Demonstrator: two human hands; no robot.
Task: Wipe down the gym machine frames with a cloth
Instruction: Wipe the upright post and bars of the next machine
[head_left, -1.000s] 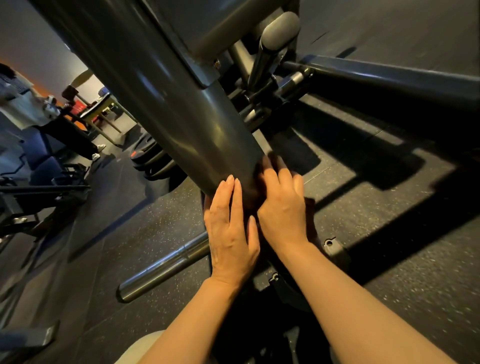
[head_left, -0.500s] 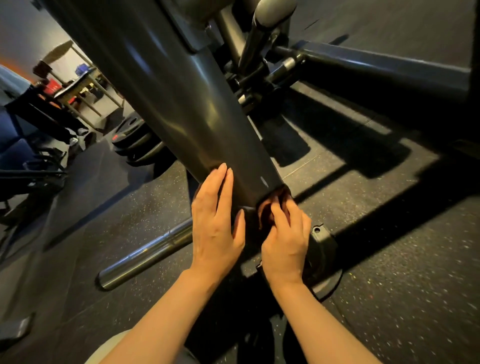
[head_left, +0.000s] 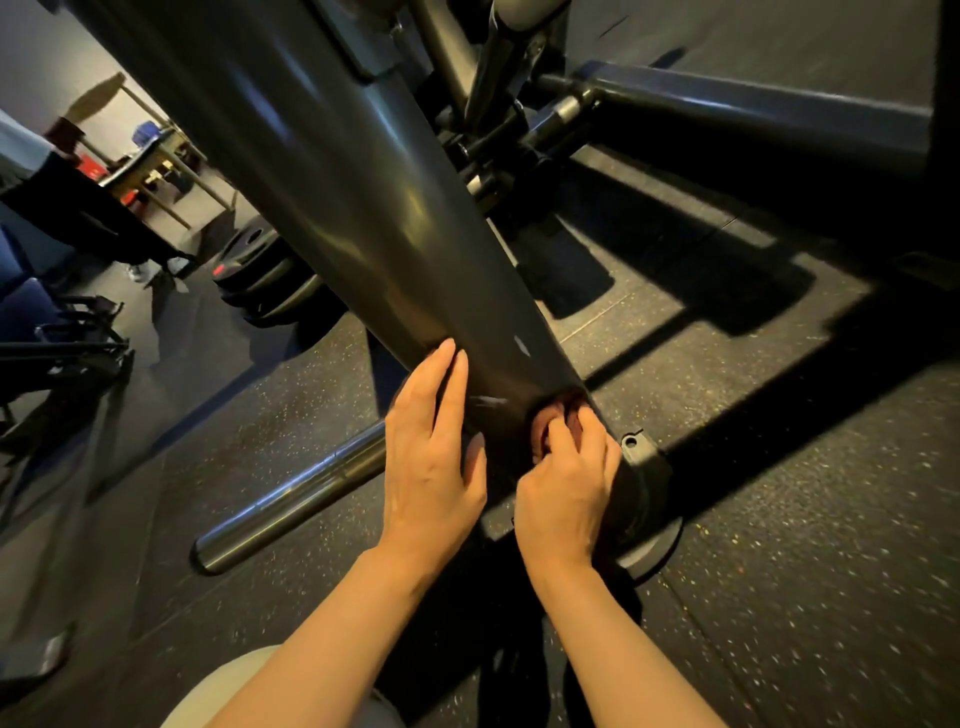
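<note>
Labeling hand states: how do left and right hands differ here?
The left hand lies flat, fingers straight, on the frame post; the right hand has curled fingers, bunching a reddish cloth. Left sits higher on the post; right is at its base. Both touch the same post.

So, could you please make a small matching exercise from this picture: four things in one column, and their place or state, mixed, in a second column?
Things:
1. left hand
2. right hand
3. steel bar
4. weight plates

Place or state:
A. lies on the floor, left of the hands
B. fingers straight, flat on the grey frame post
C. stacked behind the post, far left
D. fingers curled round a reddish cloth at the post's foot

Pairs: 1-B, 2-D, 3-A, 4-C
</note>
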